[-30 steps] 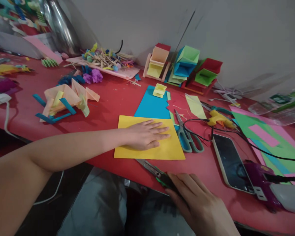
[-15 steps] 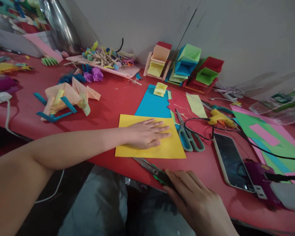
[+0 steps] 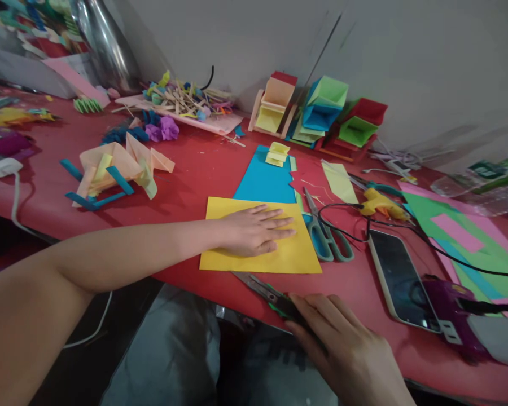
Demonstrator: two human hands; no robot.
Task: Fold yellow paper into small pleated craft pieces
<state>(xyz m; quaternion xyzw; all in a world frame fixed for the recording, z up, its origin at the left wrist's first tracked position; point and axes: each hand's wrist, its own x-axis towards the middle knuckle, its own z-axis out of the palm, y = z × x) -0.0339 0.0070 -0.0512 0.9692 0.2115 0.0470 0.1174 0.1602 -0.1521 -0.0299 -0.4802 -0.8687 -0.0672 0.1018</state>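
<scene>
My left hand (image 3: 256, 230) lies flat with fingers spread on a yellow sheet of paper (image 3: 292, 260) near the table's front edge. In my right hand (image 3: 342, 338) is a utility knife (image 3: 275, 298) with a dark and green handle, my fingers wrapped round it. Its blade is out and points left, with the tip close to the sheet's lower edge; whether the two touch I cannot tell. A pair of scissors (image 3: 329, 239) with grey-blue handles rests just right of the sheet. Behind it lies blue paper (image 3: 260, 180) with a small folded yellow piece (image 3: 277, 154) on top.
To the right are a phone (image 3: 402, 279), a yellow glue gun (image 3: 383, 206) with a black cord, and stacked coloured paper (image 3: 495, 248). Folded paper models (image 3: 324, 110) stand along the wall. At left sits a peach paper model (image 3: 110, 169), with craft sticks (image 3: 182, 101) behind.
The view has shifted very slightly. My left hand stays pressed on the yellow sheet, and the utility knife stays in my right hand at nearly the same spot.
</scene>
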